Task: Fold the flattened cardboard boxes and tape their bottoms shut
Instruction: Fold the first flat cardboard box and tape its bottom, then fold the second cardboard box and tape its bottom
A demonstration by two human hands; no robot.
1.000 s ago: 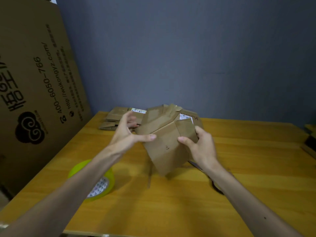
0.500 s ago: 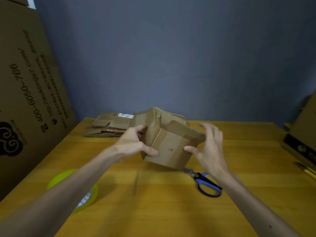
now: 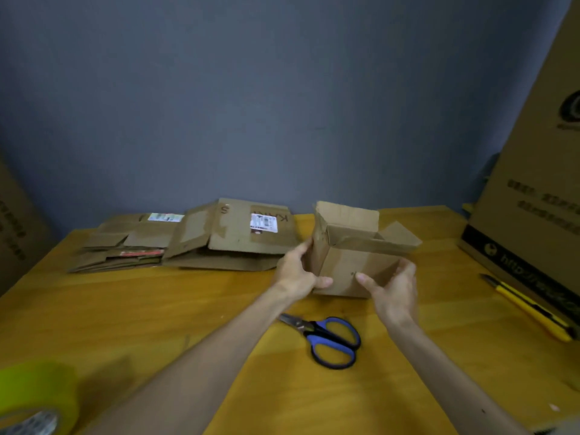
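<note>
My left hand (image 3: 296,274) grips box (image 3: 348,265) left edge, right hand (image 3: 396,291) curls round right corner; scissors (image 3: 331,340) near wrists, flattened boxes (image 3: 232,238) just left.

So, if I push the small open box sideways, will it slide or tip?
Probably light: the small box looks empty and thin-walled. It would likely slide on the smooth table rather than tip, standing flat. Its raised flaps may flex.

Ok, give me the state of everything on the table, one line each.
small box: upright, top flaps open, held at both sides
left grip: holds the box's left side
right grip: holds its right corner
flattened boxes: lying flat, stacked
scissors: closed, lying flat
tape roll: lying flat
utility knife: lying flat, blade unclear
</note>
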